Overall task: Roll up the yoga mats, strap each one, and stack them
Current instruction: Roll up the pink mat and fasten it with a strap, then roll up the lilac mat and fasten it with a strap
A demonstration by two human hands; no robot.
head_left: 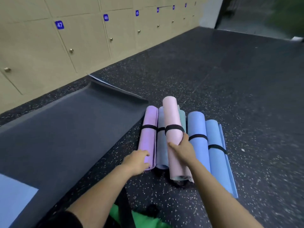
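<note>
1. Two bare forearms are seen reaching forward from the bottom edge, above a patch of green clothing (144, 219).
2. The right hand (182, 149) is wrapped around the middle of a pink mat (171, 112), which is rolled and bound by a black strap (174, 128). The roll is held tilted above the row, far end raised, apparently so it can be laid on top as a second layer.
3. The left hand (136, 163) is closed on the near end of a purple mat (148, 137), seemingly to steady the bottom row.
4. Beside the purple roll a grey-blue mat (162, 145) is laid, then a teal mat (182, 119) mostly hidden behind the pink one, then two blue mats (197, 127), all side by side on the speckled floor (246, 96). A loose flap is seen along the outermost blue roll.
5. To the left, a dark mat (65, 129) is spread flat, not yet rolled, its far edge curled up.
6. Numbered lockers (65, 38) are lined along the wall behind.
</note>
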